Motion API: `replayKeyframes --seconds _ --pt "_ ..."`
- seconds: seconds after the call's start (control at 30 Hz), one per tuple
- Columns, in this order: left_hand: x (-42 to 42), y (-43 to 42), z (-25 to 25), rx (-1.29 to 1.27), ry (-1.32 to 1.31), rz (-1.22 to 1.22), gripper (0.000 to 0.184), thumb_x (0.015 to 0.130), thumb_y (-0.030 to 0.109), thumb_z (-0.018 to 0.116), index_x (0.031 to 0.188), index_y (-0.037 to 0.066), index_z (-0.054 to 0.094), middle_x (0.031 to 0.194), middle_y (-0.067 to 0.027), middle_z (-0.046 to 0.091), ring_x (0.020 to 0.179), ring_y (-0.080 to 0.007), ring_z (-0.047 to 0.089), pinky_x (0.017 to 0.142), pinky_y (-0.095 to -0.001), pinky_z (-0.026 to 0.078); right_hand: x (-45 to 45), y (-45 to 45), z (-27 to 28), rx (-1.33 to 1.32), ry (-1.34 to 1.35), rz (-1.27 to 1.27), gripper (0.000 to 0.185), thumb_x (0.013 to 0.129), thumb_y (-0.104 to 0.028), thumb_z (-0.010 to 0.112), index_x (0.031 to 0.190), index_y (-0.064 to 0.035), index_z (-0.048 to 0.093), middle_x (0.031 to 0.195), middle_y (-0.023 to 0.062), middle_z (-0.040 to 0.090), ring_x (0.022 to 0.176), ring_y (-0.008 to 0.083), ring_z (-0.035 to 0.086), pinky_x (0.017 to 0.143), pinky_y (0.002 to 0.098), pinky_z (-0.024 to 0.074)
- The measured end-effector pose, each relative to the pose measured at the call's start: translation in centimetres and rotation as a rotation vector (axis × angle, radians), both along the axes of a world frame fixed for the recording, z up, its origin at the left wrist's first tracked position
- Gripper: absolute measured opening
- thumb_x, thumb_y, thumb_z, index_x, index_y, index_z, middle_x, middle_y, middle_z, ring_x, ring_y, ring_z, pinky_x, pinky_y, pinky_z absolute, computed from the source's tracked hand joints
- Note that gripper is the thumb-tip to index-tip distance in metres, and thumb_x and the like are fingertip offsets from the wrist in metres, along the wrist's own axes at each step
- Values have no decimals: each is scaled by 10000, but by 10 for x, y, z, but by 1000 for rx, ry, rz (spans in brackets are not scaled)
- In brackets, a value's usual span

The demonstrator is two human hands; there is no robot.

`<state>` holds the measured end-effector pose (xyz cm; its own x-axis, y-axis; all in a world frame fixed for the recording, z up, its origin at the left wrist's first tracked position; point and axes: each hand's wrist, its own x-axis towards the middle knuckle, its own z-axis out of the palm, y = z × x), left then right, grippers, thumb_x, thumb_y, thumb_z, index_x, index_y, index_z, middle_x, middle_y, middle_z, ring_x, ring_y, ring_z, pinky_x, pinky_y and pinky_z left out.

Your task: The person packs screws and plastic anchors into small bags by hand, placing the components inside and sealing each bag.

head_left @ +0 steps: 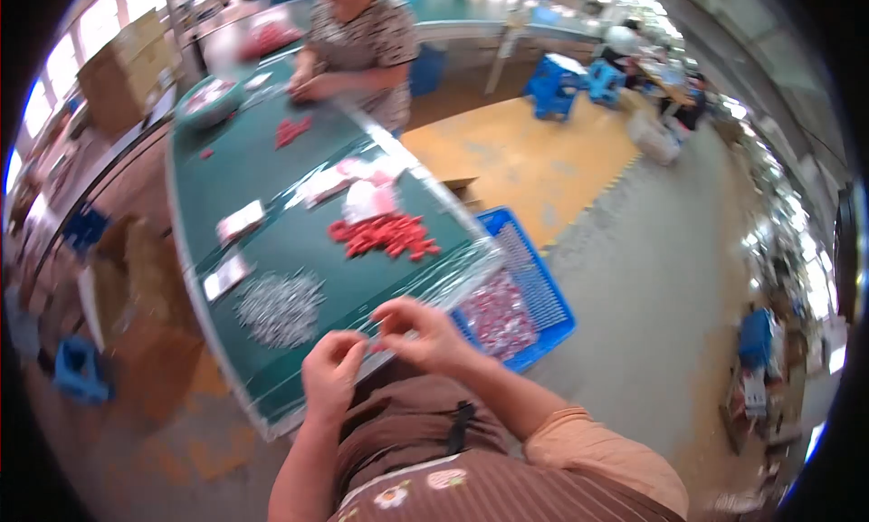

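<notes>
Head view: a green-topped table (299, 187) is crowded toward its near end. Near the left edge and the near-left corner, a heap of small silvery pieces (281, 311) is spread, with two white packets (241, 221) set beyond it along that edge. Closer to the right edge, a heap of red pieces (385, 236) is backed by pink-and-white plastic bags (370, 200). Outside the near-right corner, space is taken up by a blue perforated basket (534, 277), partly filled with red and clear pieces (496, 316). Farther along the right edge, a co-worker (367, 51) is seen, with a few red pieces lying before them; a green basin (196, 122) is placed by the far-left corner.

Both hands are brought together at the near edge, above the lap. The left hand (332, 370) is raised from below, its thumb and forefinger drawn close; the right hand (422, 339) is angled in with curled fingers. Between their fingertips a small red piece (377, 346) is seen, but by which hand it is gripped cannot be told. A flower patch (391, 497) is borne by the striped apron (543, 486); any lettering on the packets is too blurred to be read.
</notes>
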<state>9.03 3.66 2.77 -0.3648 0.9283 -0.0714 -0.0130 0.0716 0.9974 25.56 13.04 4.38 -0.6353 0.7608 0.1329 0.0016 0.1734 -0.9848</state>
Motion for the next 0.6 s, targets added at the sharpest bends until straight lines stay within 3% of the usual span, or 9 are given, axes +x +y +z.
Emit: replayKeyframes --seconds 0.13,0.3,0.43,0.47,0.57,0.6 --pt "5 5 -6 35 73 -24 19 898 9 660 897 -10 660 811 3 637 732 -56 554 675 -210 445 1 1 -12 -81 58 63 313 859 8 632 1162 -42 573 838 28 634 820 101 637 770 273 507" --pt "14 10 -10 53 -55 -54 42 866 -40 675 859 -18 640 815 -29 642 754 -79 596 704 -222 478 9 3 -21 -133 73 71 327 849 31 647 1159 -31 563 837 24 613 804 100 599 773 268 501" --pt "22 15 -13 46 -21 -85 38 829 -30 700 841 -18 665 812 -46 665 743 -104 621 702 -242 490 23 3 -21 -98 92 24 278 839 26 643 1101 -29 568 834 15 592 763 80 560 733 270 479" --pt "23 15 -14 36 98 -116 34 816 -6 713 832 -12 683 806 -59 674 737 -123 632 702 -259 495 26 0 -23 -93 85 20 270 839 20 650 1093 -32 575 840 16 597 765 82 564 733 272 482" --pt "33 14 12 -40 310 -204 91 812 126 733 811 35 735 808 -96 686 766 -220 659 711 -325 505 44 -5 -16 33 -110 -94 271 827 -83 717 1073 -20 621 838 62 631 784 146 605 737 307 511" --pt "33 14 14 12 393 -256 110 836 114 709 859 8 721 827 -90 692 765 -164 645 714 -306 504 51 -7 4 60 -300 -117 229 825 -76 711 1037 -23 641 871 66 652 799 139 621 724 302 519"
